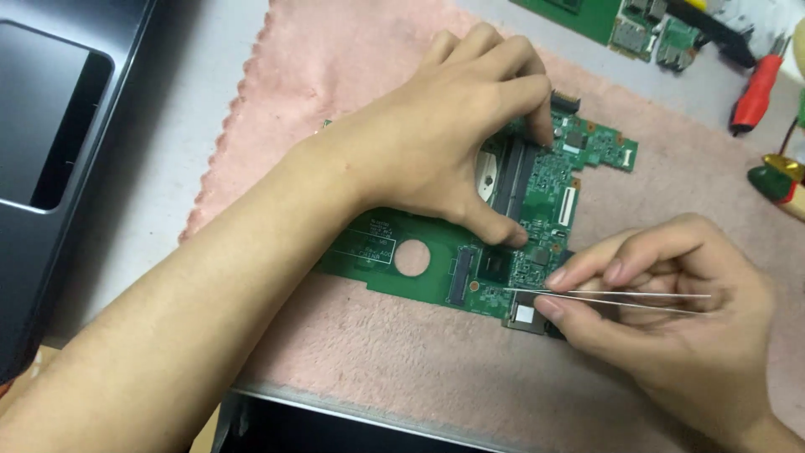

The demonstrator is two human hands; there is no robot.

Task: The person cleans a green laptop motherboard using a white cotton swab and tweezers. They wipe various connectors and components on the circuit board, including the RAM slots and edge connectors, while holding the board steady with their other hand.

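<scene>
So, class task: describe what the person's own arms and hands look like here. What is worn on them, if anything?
Both are bare. The left hand and its forearm show no glove, sleeve, watch or ring. The right hand is likewise ungloved, with no ring to be seen; its wrist leaves the picture, so anything worn further up cannot be told. Fingernails are short and unpainted.

You have two labels in view, both on the green circuit board [436, 268]. A white rectangular label [371, 243] with dark print sits at 9 o'clock from the board's round hole [412, 257], partly under your left forearm. A small plain white square sticker [525, 315] lies at 4 o'clock from that hole, on a metal part at the board's near edge.
</scene>
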